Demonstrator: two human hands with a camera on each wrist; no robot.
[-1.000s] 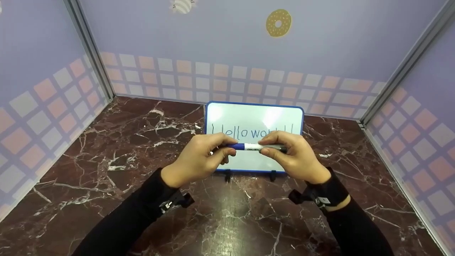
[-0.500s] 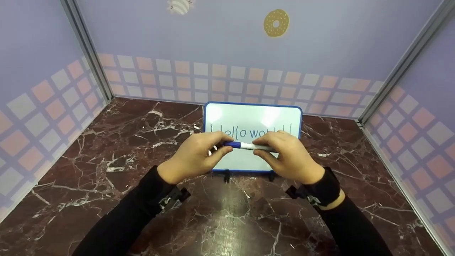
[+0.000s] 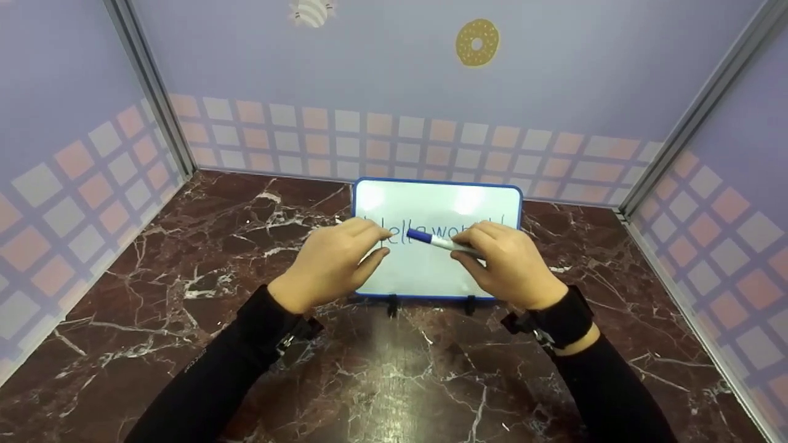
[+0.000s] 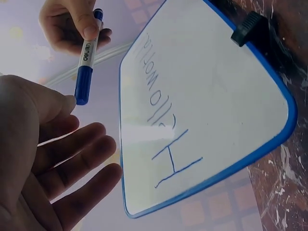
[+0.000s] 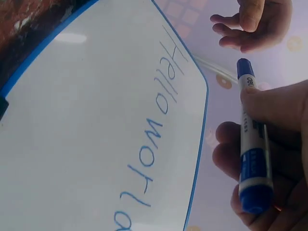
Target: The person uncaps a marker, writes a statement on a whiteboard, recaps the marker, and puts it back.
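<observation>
A white marker with a blue cap (image 3: 420,235) is pinched by my right hand (image 3: 508,264) between thumb and fingers, its capped end pointing left. In the right wrist view the marker (image 5: 252,139) lies along the fingers, blue at both ends. My left hand (image 3: 335,261) is off the marker, thumb and fingers apart with nothing between them. The left wrist view has the marker's cap (image 4: 83,86) close by the left thumb tip. Behind both hands stands a blue-framed whiteboard (image 3: 425,274) with "Hello world" handwritten in blue, partly covered by the hands in the head view.
Black clip feet (image 3: 392,306) support the whiteboard's lower edge on a dark red marbled table (image 3: 246,369). Lilac panels with pink and white squares (image 3: 320,144) enclose the back and sides, joined by grey metal posts (image 3: 151,80).
My left hand has let go of the blue cap and drawn slightly away to the left. Held by the right hand, the marker has tilted so its capped end points up-left.
</observation>
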